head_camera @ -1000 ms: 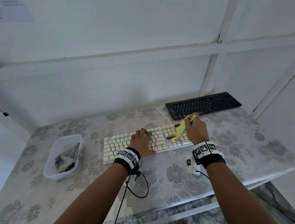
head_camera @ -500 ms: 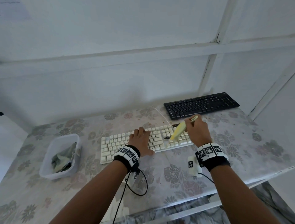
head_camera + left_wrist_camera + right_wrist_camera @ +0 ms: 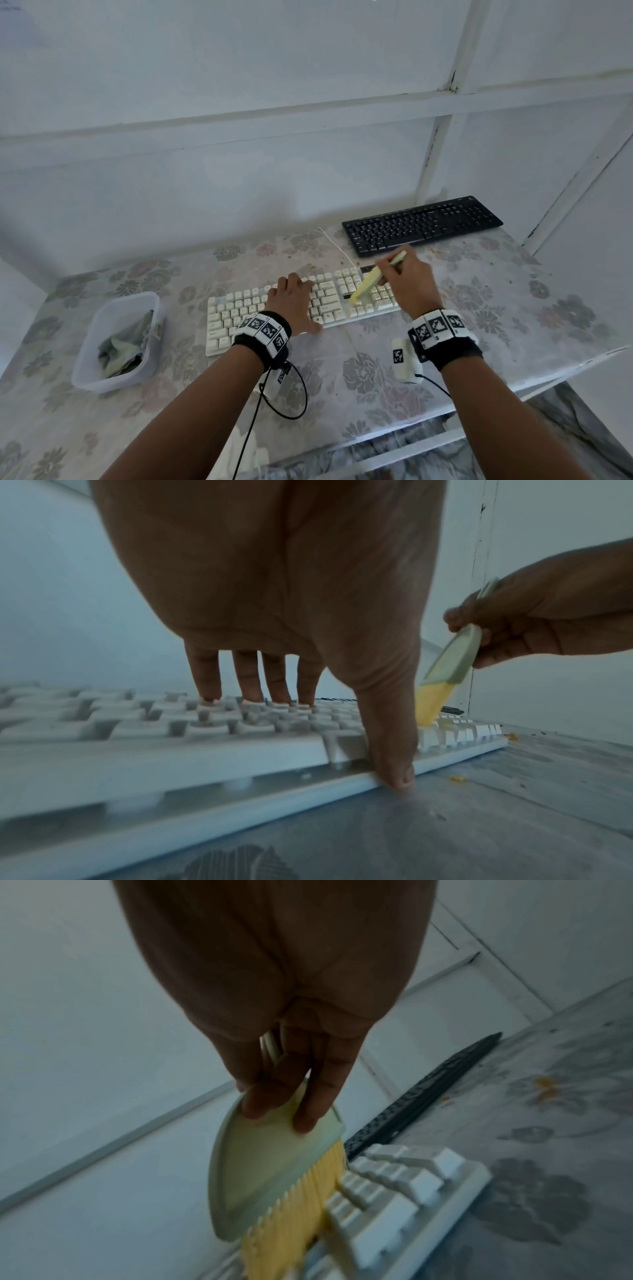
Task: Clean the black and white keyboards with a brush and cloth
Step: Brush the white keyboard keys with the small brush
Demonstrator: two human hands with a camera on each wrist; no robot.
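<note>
My right hand (image 3: 409, 281), fingers gripping the pale-green yellow-bristled brush (image 3: 368, 282), has swept nearer along the white plastic keyboard (image 3: 239, 305)'s right end while my flat left hand (image 3: 294, 301) steadies its middle, so brushing continues.

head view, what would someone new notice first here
The brush with yellow bristles stands out, held in the right hand with its bristles on the right end of the white keyboard. The left hand lies spread over the middle keys, thumb on the front edge. Behind them a black keyboard lies by the wall, and a clear tub holding a crumpled cloth stands at left.
</note>
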